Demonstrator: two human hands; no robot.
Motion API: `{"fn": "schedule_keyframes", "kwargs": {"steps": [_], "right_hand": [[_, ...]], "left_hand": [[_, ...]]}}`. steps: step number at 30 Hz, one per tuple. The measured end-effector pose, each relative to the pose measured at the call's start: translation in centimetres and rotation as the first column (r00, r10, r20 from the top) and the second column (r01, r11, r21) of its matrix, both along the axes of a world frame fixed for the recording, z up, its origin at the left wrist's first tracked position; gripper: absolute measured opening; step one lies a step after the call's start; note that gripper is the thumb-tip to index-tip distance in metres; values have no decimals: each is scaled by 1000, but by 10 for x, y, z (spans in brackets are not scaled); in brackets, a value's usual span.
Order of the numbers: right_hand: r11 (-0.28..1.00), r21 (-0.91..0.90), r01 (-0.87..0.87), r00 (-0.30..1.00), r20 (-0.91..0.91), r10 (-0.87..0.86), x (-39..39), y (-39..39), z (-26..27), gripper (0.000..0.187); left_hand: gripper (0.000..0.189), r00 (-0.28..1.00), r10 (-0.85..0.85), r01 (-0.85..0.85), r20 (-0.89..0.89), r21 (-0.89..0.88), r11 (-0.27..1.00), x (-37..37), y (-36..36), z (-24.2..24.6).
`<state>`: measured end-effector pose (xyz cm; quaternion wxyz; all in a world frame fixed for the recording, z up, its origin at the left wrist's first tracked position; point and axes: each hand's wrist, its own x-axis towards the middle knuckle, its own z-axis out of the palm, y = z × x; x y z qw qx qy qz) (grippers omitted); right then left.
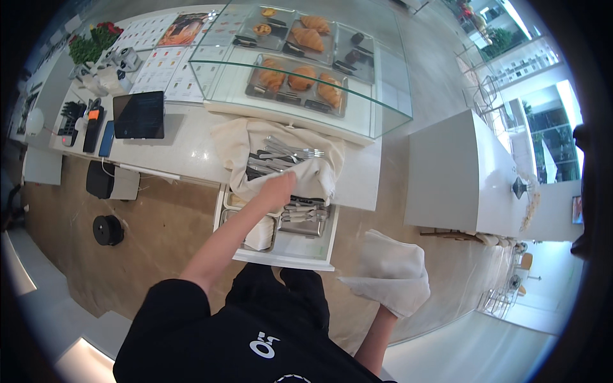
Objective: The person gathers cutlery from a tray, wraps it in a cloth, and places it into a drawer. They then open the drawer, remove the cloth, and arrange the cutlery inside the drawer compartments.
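My left hand (280, 189) is at the front edge of a cream cloth (313, 174) on the counter, its fingers curled. Whether they pinch the cloth is hidden. Several metal forks and other cutlery (287, 154) lie in a pile on this cloth, some with dark handles. A white cloth (397, 270) covers my right hand, which carries it in the air right of the open drawer (282, 262); the fingers are out of sight. Inside the drawer, a metal tray (301, 228) holds more cutlery with pale wraps around it, beside a container of white paper napkins (261, 234).
Behind the cream cloth stands a glass display case (306, 74) with croissants and tarts on trays. A tablet (139, 115), a phone (107, 139) and a card terminal (69, 136) are on the counter (191, 153) at left. The drawer juts out just before my legs.
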<state>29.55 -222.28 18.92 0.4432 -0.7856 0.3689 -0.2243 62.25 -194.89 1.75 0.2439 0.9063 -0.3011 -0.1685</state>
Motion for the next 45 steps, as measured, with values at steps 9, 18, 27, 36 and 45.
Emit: {"fn": "schedule_keyframes", "kwargs": {"steps": [9, 18, 27, 36, 45], "right_hand": [[923, 376, 85, 979, 141, -147, -52, 19, -65, 59], [803, 593, 66, 881, 343, -326, -97, 21, -68, 58], [683, 726, -86, 829, 432, -354, -59, 46, -69, 59], [275, 752, -599, 677, 659, -329, 79, 94, -77, 61], [330, 791, -516, 854, 507, 118, 137, 124, -68, 59]], "left_hand": [[30, 935, -50, 0, 350, 141, 990, 97, -4, 9], [25, 700, -407, 188, 586, 399, 898, 132, 4, -8], [22, 812, -22, -140, 583, 231, 963, 48, 39, 77], [23, 792, -152, -251, -591, -543, 801, -73, 4, 120], [83, 665, -27, -539, -746, -505, 674, -176, -17, 147]]}}
